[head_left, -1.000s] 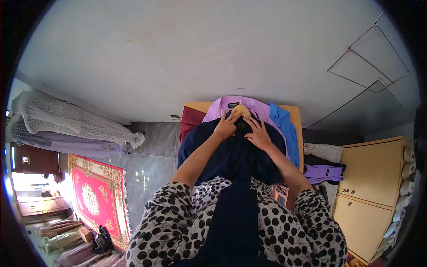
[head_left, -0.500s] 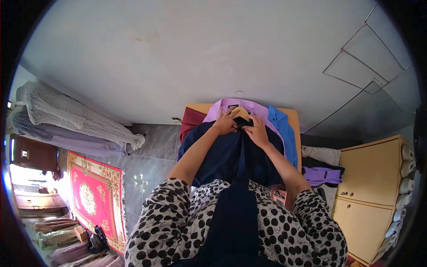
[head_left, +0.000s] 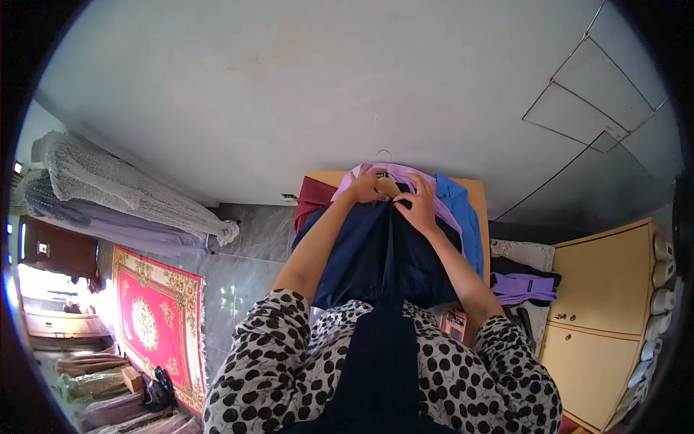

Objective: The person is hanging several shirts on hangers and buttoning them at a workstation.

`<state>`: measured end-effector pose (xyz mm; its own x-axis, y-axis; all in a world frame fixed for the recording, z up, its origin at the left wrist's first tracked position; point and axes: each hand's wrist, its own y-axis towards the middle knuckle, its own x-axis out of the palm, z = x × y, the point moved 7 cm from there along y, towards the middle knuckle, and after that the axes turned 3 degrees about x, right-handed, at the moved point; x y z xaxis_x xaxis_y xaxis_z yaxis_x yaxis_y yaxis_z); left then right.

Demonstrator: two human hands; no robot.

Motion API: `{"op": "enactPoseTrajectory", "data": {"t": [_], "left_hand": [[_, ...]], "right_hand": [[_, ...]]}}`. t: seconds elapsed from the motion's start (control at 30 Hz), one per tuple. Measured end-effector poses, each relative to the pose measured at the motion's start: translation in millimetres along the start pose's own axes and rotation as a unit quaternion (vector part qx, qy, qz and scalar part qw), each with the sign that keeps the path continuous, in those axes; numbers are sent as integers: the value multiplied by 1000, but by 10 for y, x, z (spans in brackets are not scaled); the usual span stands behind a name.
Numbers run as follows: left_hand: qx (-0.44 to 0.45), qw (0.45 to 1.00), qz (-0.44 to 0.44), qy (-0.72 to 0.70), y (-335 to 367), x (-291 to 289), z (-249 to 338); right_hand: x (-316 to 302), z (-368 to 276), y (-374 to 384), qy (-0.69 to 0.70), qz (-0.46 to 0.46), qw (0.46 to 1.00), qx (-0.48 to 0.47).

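Note:
A dark navy garment [head_left: 347, 253], which looks like a jacket, lies spread out in front of me with its neck end away from me. At its neck, my left hand [head_left: 366, 185] closes its fingers on the left edge, while my right hand [head_left: 419, 204] pinches the right edge between thumb and fingers. Between the two hands shows a tan curved piece [head_left: 388, 187], partly covered by my fingers. Beneath the navy garment lies a lilac shirt [head_left: 402, 171] with a thin wire hanger hook [head_left: 384, 153] sticking out beyond its collar.
A maroon garment [head_left: 314, 197] and a blue shirt [head_left: 454, 202] lie on the wooden table [head_left: 473, 189], against a pale wall [head_left: 289, 94]. A wooden cabinet [head_left: 600, 282] stands right, beside folded lilac cloth [head_left: 524, 287]. Leftward are hanging gowns [head_left: 108, 177] and a red patterned rug [head_left: 159, 318].
My left hand has shifted slightly up and left, and my fingers have spread a little along the collar. The dark patch between my hands is now smaller, with the tan piece still showing.

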<state>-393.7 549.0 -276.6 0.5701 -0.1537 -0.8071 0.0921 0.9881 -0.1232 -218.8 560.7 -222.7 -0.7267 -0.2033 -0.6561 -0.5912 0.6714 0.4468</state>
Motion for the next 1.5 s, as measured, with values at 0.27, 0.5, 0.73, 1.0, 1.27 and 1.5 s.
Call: {"op": "enactPoseTrajectory", "data": {"t": [0.27,0.5,0.73,1.0,1.27,1.5], "left_hand": [[-17,981,58,-184,-187,476,-391],[-72,978,35,-191,-286,588,-474],[-75,984,7,-163,-354,380,-301],[-29,995,57,-81,-403,269,-59],[-16,995,59,-84,-360,387,-132],[-4,997,29,-69,-372,341,-106]], "right_hand": [[186,48,-243,-12,20,999,40],[240,-42,-236,-48,5,999,-1],[183,-191,-200,-73,3,991,-113],[244,-86,-100,-54,-58,993,-87],[325,112,-11,-19,-175,984,-33],[414,77,16,-31,-186,980,-65]]}}
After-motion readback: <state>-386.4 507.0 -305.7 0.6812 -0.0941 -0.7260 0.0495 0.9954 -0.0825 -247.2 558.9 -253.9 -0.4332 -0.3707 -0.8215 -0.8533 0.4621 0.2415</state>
